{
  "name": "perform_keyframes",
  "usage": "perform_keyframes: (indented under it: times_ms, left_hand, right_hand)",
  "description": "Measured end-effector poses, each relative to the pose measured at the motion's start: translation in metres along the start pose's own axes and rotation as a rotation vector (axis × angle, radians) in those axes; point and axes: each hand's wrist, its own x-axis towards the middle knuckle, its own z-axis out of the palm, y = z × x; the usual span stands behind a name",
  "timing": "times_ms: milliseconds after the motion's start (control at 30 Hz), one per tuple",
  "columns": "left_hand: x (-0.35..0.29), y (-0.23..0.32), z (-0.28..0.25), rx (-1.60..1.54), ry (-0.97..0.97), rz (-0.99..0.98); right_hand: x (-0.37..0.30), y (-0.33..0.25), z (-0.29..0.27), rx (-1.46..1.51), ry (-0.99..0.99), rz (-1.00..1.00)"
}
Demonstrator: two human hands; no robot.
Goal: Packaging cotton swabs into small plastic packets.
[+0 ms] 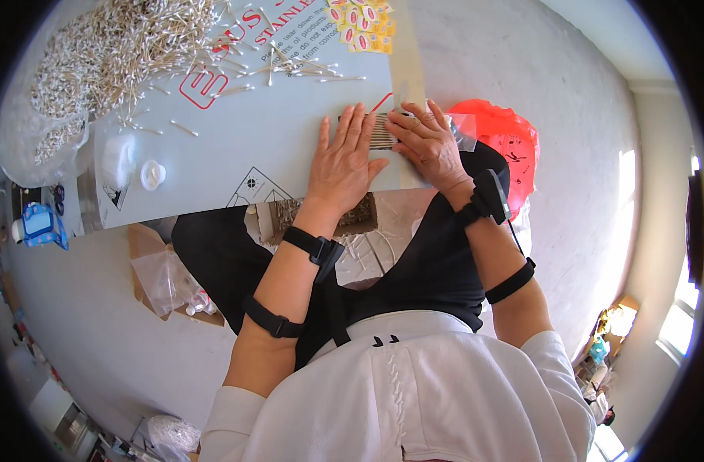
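Note:
Between my hands lies a flat row of cotton swabs (382, 132), their thin sticks side by side near the table's right edge. My left hand (344, 154) rests palm down at the left end of the row, fingers stretched out and thumb apart. From the right, my right hand (429, 145) lies over the other end, its fingers spread and slightly bent. A clear plastic bag (465, 132) shows beside the right hand, partly covered by it. The swabs' tips are mostly hidden under my fingers.
A large heap of loose cotton swabs (128, 46) fills the table's far left, with strays (271, 71) scattered nearby. Small yellow-white labels (361, 27) lie at the back. A white round lid (152, 175) sits left. Below the grey table (213, 154) is a cardboard box (359, 215); a red bag (521, 146) hangs right.

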Motion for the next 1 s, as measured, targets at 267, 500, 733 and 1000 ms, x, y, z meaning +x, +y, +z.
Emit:
perform_keyframes:
  times_ms: [267, 500, 733, 1000]
  left_hand:
    - [0.000, 0.002, 0.001, 0.003, -0.024, -0.023]
    - [0.007, 0.016, 0.010, 0.016, -0.029, -0.027]
    - [0.015, 0.031, 0.022, -0.003, 0.017, 0.004]
    - [0.023, 0.039, 0.028, -0.018, 0.036, 0.015]
  right_hand:
    - [-0.026, 0.006, -0.005, -0.119, 0.078, 0.383]
    - [-0.044, 0.012, 0.012, 0.081, -0.024, 0.394]
    - [-0.042, 0.013, 0.005, 0.086, -0.024, 0.344]
    - [-0.044, 0.018, 0.003, 0.088, 0.049, 0.381]
